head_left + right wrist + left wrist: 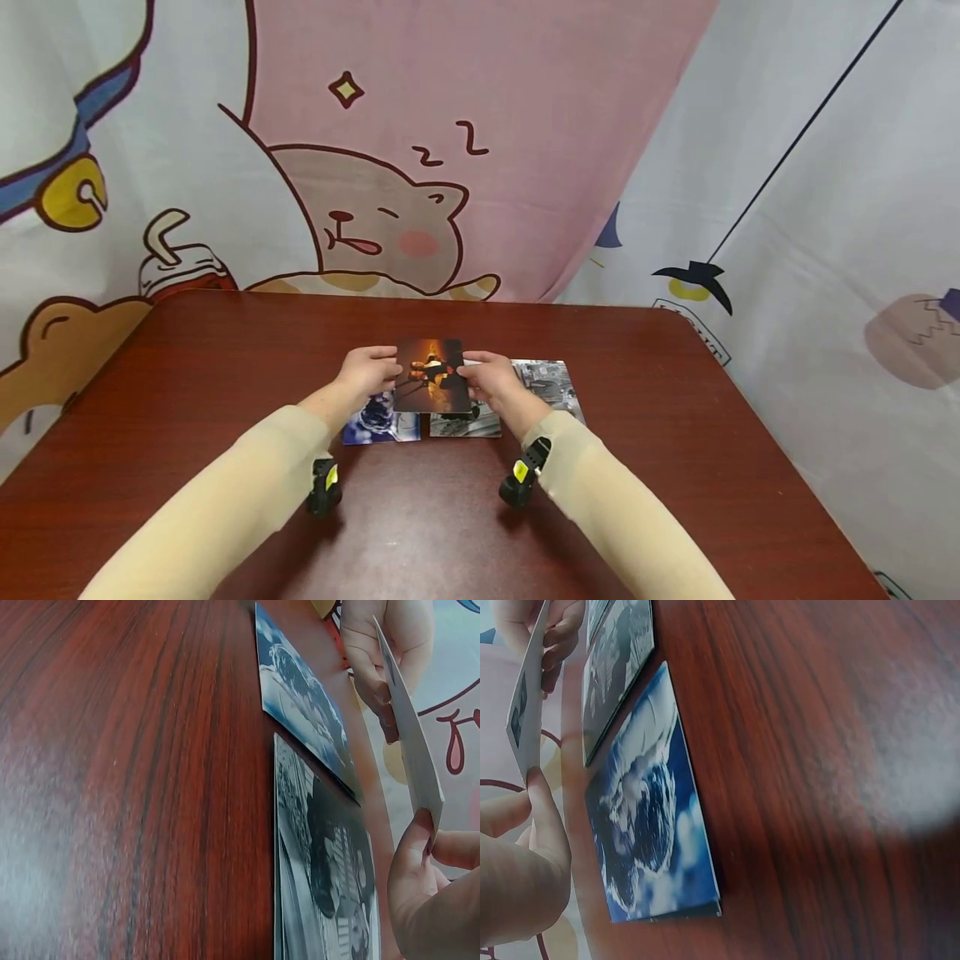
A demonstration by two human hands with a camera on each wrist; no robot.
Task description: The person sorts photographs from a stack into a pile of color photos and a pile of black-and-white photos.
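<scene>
in the head view, the fingers of the left hand [365,374] and right hand [492,382] pinch opposite edges of a thin rectangular photo card [432,377], orange and dark, raised above the reddish-brown wood-grain counter [420,525]. a blue-and-white photo card [377,424], a middle black-and-white photo card [465,427] and a right black-and-white photo card [553,385] lie there, partly covered. the left wrist view shows the raised card nearly edge-on, gripped; the right wrist view likewise, with a narrow gap between blue and middle cards.

Your sleeved arms [240,483] stretch forward, and your left hand [363,375] and right hand [497,380] face each other, both pinching.
</scene>
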